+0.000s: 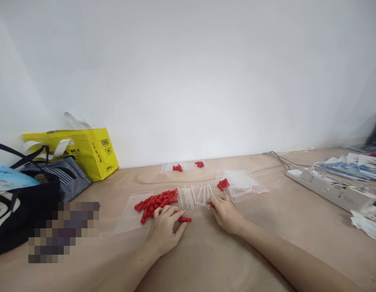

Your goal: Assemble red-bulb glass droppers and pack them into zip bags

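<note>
Resting low over the tabletop point(200, 259), the left hand point(166, 228) has its thumb and forefinger parted, a single red piece point(186, 219) lying between their tips; whether they grip it cannot be told. The right hand point(227, 215) has thumb and forefinger brought together on the end of a loose pale stick point(202, 204), lying crosswise at the near edge of a row of pale sticks point(188, 197). Just left of that row, a red heap point(154, 202) sits partly on a clear bag point(127, 217). Past the right hand, several red-tipped sticks point(227, 187) lie near flat plastic bags point(241, 180).

On the left, a black bag point(50, 194) holds a light-blue pack point(14, 178), its print too blurred to read. On the right are a white power strip point(316, 188) and colourful leaflets point(352, 165), their words illegible. Farther back on the left stands a yellow bag point(87, 152) printed with black characters and a square code, too small to make out. Close to the wall point(206, 81) lie two small red clusters point(177, 168).
</note>
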{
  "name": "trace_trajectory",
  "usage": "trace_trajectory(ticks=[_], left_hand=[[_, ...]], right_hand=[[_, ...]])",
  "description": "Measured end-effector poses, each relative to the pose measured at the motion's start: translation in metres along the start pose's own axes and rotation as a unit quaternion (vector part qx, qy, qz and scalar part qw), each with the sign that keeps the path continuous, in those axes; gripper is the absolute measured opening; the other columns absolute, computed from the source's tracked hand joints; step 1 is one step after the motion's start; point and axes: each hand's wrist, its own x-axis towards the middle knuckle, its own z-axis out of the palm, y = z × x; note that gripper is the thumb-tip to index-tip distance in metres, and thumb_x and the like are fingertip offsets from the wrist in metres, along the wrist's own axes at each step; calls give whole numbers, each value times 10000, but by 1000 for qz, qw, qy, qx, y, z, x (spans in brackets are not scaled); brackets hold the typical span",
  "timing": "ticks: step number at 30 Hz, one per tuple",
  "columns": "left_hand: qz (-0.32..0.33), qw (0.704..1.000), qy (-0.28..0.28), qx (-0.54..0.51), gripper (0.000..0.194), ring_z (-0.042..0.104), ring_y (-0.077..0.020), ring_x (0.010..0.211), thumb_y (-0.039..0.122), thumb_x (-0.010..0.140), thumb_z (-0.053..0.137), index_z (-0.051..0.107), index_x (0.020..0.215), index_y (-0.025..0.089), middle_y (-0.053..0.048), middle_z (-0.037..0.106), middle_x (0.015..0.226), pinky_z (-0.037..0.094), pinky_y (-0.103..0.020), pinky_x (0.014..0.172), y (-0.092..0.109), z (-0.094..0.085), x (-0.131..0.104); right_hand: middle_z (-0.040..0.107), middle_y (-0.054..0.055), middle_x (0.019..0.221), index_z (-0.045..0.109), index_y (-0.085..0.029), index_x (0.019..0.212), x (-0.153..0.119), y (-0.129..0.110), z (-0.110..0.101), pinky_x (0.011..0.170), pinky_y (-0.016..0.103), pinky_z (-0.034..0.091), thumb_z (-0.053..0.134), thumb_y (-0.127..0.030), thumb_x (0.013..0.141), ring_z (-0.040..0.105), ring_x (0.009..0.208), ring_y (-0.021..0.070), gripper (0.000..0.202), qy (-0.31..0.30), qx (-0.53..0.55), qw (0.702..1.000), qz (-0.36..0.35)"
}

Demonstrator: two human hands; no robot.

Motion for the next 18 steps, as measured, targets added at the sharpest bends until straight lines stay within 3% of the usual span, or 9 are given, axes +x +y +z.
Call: trace_trajectory(ticks=[4, 9, 18], left_hand=[[7, 1000, -6, -6, 162, 508, -194, 867, 274, 785, 520, 636, 896, 295, -2, 624, 916, 265, -359, 747, 2, 4, 3], [3, 1000, 1, -21, 141, 515, -179, 842, 204, 798, 515, 638, 778, 270, 21, 639, 855, 251, -360, 750, 9, 5, 8], [-27, 999, 1, -45, 129, 526, -171, 803, 193, 846, 414, 538, 819, 213, 11, 635, 821, 231, -380, 803, 11, 7, 8]], right_hand=[[588, 56, 841, 521, -181, 1029, -5, -6, 5, 769, 306, 285, 354, -104, 844, 518, 766, 149, 261, -11, 12, 999, -39], [582, 50, 860, 545, -202, 1016, -5, -16, 4, 768, 311, 288, 350, -101, 847, 512, 795, 152, 278, -16, 50, 998, -35], [589, 29, 876, 549, -208, 995, -5, -26, 3, 773, 299, 295, 365, -114, 848, 514, 804, 132, 253, -3, 119, 993, -30]])
